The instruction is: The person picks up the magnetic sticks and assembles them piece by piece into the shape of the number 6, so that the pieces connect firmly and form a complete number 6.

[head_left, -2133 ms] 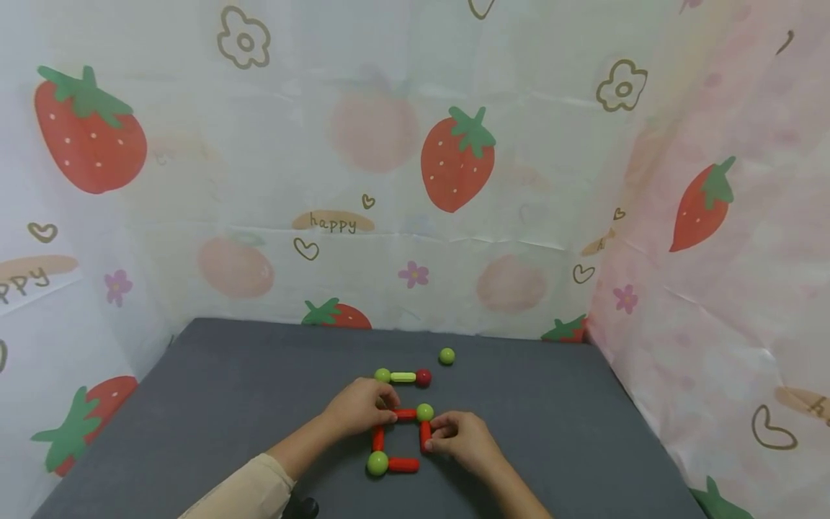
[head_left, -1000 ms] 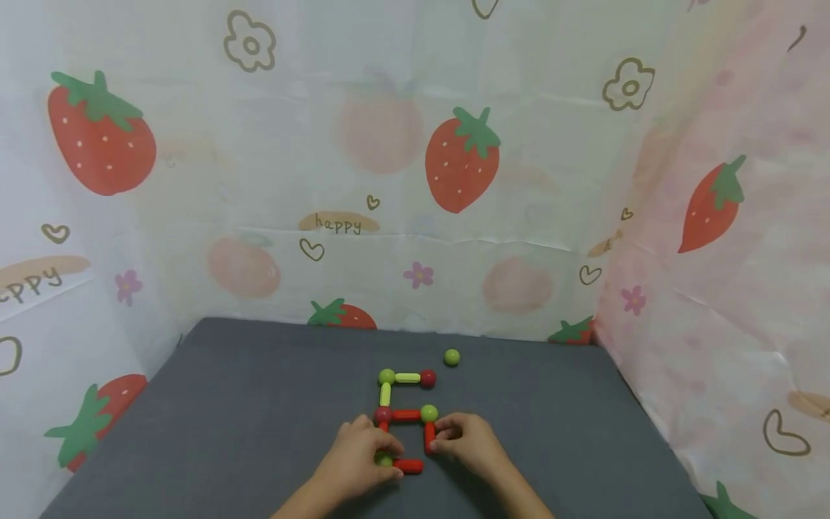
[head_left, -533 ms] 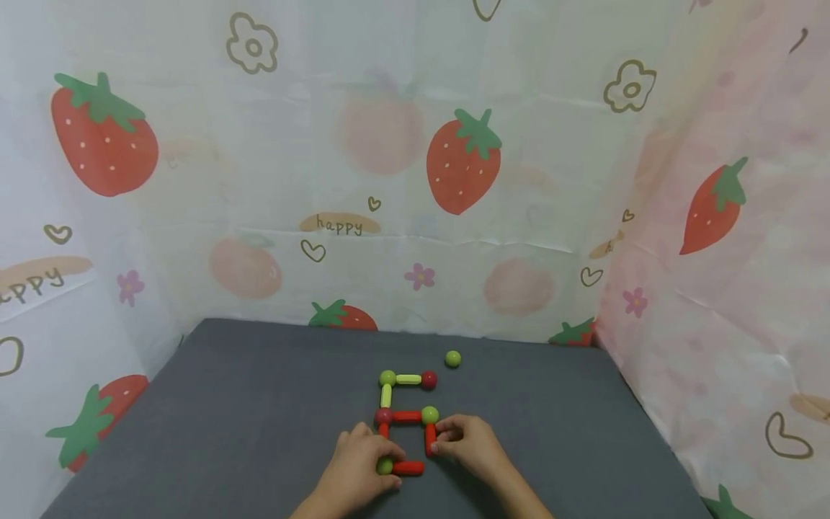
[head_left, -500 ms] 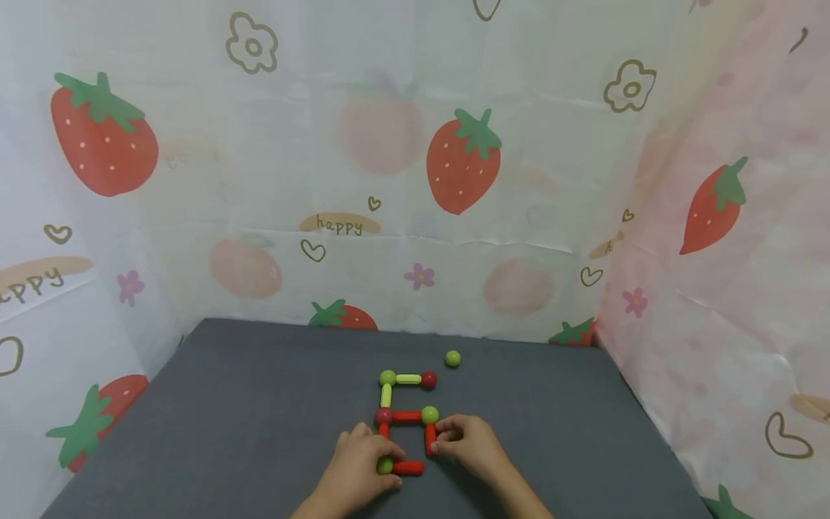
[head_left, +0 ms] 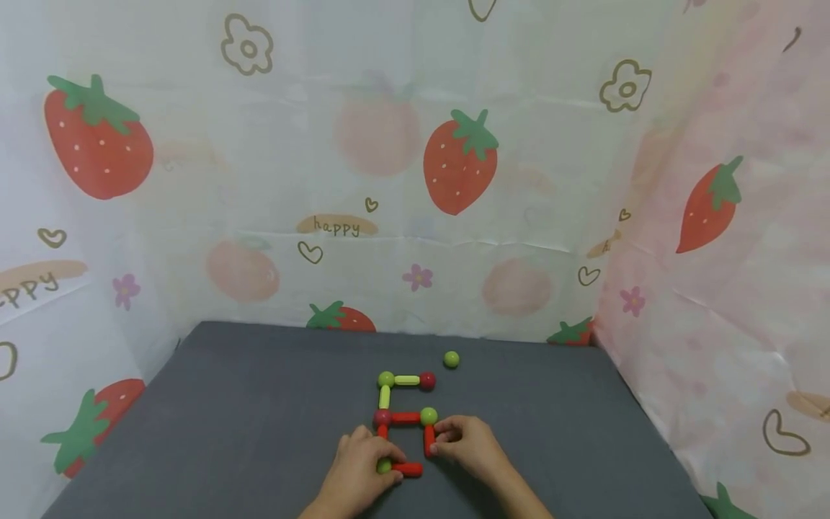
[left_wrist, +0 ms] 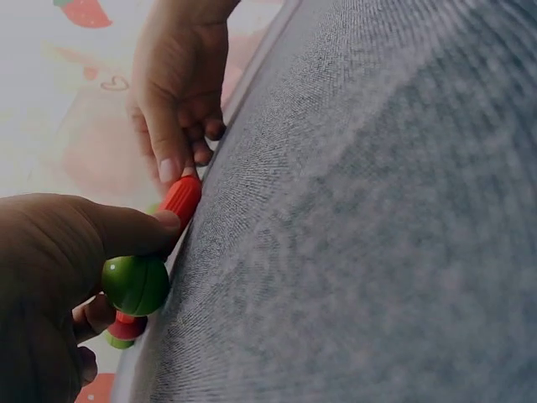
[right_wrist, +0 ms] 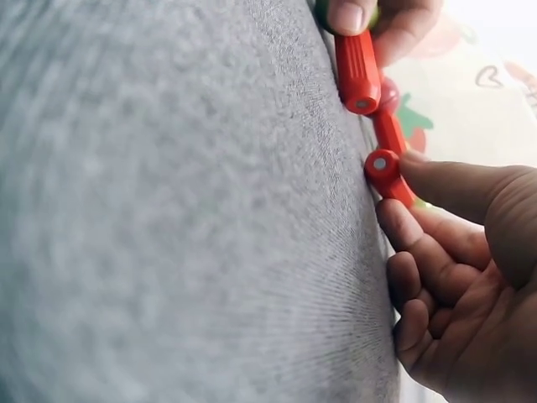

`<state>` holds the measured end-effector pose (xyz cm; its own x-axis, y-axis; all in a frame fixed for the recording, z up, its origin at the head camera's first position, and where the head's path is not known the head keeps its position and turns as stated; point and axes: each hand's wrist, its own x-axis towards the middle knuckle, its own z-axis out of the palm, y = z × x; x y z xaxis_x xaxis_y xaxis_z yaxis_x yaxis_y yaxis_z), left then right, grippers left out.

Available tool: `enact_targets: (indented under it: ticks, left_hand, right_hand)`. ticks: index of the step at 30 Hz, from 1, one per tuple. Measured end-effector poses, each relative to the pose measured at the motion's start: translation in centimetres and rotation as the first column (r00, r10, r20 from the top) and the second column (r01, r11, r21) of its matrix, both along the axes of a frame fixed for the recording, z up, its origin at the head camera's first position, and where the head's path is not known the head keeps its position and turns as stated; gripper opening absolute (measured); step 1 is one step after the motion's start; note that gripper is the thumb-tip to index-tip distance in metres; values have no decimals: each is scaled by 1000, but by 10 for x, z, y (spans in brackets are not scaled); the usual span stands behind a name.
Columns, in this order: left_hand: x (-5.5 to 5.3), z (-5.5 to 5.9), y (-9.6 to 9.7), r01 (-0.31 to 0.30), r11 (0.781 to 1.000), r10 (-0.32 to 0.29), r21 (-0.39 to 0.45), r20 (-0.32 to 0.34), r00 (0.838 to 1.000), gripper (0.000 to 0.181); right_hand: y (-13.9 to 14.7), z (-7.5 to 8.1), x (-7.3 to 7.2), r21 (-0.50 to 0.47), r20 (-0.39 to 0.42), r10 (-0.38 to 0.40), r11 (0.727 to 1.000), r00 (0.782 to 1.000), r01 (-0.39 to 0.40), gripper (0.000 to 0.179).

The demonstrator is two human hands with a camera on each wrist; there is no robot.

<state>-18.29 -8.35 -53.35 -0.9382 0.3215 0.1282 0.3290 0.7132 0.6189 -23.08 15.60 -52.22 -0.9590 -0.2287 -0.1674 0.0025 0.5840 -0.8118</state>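
Magnetic rods and balls form a figure on the dark tabletop. My left hand grips the lower-left green ball, its thumb reaching the lower red rod. In the left wrist view that ball sits beneath the thumb. With thumb and fingertips my right hand pinches the right-hand red rod, which hangs down from another green ball. The right wrist view shows a silver disc in this rod's bare end; the lower rod's free end is apart from it.
Above, a red ball joins an upper red rod and a yellow-green rod. That leads to a green ball, a second yellow-green rod and a dark red ball. One green ball lies loose behind.
My left hand has come down from the upper-left corner to the lower-left green ball, uncovering the red ball and yellow-green rod. The right hand keeps its pinch on the right-hand rod.
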Motion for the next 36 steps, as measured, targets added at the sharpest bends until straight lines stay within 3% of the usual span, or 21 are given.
enact_targets:
  ticks: [4,9,13,16,25,36]
  left_hand:
    - [-1,0,0,-3,1000,3,11,16,1000,16]
    - [-1,-1,-1,-26,998,24,48,53,998,16]
    - [-2,-2,-2,-41,996,36,73,76,996,16]
    - [-2,-3,-3,-49,996,44,77,71,997,16]
    - [0,-5,-3,-47,992,39,120,63,997,17]
    - [2,-4,-4,-74,984,55,160,116,992,17]
  right_hand:
    - [1,2,-2,-3,-1,21,1000,1000,-21,31]
    - [10,14,-12,26,-35,123,992,992,-122,26]
    - [17,33,-27,92,-85,186,980,979,-178,27]
    - [22,44,-44,121,-155,196,976,968,-179,28]
    - [33,55,-93,180,-302,77,983,950,-22,25]
    - [30,26,-128,166,-331,-91,974,939,153,34]
